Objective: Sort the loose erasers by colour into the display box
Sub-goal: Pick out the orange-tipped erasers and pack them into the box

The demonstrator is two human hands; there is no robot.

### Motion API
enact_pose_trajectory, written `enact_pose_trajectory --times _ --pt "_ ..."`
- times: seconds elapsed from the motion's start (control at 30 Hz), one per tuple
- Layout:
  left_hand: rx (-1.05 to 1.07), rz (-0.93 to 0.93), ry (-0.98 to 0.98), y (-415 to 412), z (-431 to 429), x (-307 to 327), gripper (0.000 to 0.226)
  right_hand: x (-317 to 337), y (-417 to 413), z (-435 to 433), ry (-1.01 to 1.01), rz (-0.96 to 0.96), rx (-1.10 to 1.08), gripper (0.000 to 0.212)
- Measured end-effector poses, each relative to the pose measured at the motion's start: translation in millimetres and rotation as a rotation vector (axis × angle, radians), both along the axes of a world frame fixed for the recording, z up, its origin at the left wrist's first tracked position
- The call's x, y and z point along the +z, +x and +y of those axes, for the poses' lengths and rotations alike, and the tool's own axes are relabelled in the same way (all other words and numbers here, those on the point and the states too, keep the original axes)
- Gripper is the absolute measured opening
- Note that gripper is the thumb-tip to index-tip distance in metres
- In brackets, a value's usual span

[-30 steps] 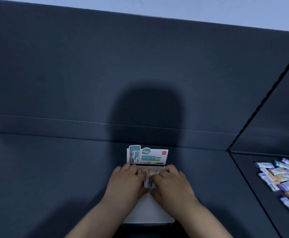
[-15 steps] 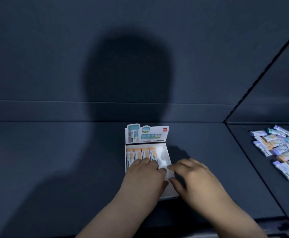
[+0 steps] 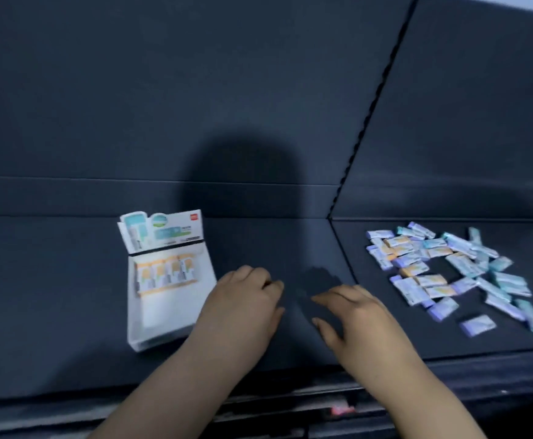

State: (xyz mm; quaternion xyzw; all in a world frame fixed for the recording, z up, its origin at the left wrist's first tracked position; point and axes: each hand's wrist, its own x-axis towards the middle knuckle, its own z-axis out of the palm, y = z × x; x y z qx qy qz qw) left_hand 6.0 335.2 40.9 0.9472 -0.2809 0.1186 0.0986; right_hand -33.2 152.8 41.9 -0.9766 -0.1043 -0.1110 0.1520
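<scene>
Dark table point(image 3: 68, 296) beneath, both hands hold nothing: left hand point(image 3: 243, 299) loosely curled, right hand point(image 3: 353, 318) with fingers spread; just left of the left hand sits the display box point(image 3: 163, 318), a row of orange erasers point(image 3: 163, 274) at its far end; the loose erasers point(image 3: 449, 267) lie mixed, well right of the right hand; best to gather one colour at a time and seat each piece flush beside its row.

surface: dark padded mats point(image 3: 68, 296) | backdrop: dark panels point(image 3: 163, 90) | zigzag seam point(image 3: 366, 122) | dim light
</scene>
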Motion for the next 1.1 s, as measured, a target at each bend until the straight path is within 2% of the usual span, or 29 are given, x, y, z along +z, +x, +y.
enact_pose_trajectory --times 0.2,0.37,0.53,0.7,0.9,1.1 --pt "-0.059 0.027 -0.022 -45 -119 5 0.034 8 -44 -117 -0.007 0.042 -0.025 0.030" --pt "-0.037 0.103 -0.027 -68 -190 4 0.046 2 -63 -184 -0.047 0.106 -0.050 0.035" --pt "-0.017 0.150 0.027 -65 -214 -5 0.047 -4 -59 -212 -0.017 0.175 -0.041 0.039" --pt "-0.027 0.210 0.068 -42 -225 -9 0.046 -11 -47 -227 0.011 0.179 -0.087 0.034" --pt "-0.090 0.215 0.083 2 -245 -13 0.038 -9 -25 -248 0.043 0.191 -0.197 0.027" --pt "-0.147 0.229 0.123 29 -274 -33 0.027 -19 -7 -269 0.066 0.208 -0.224 0.032"
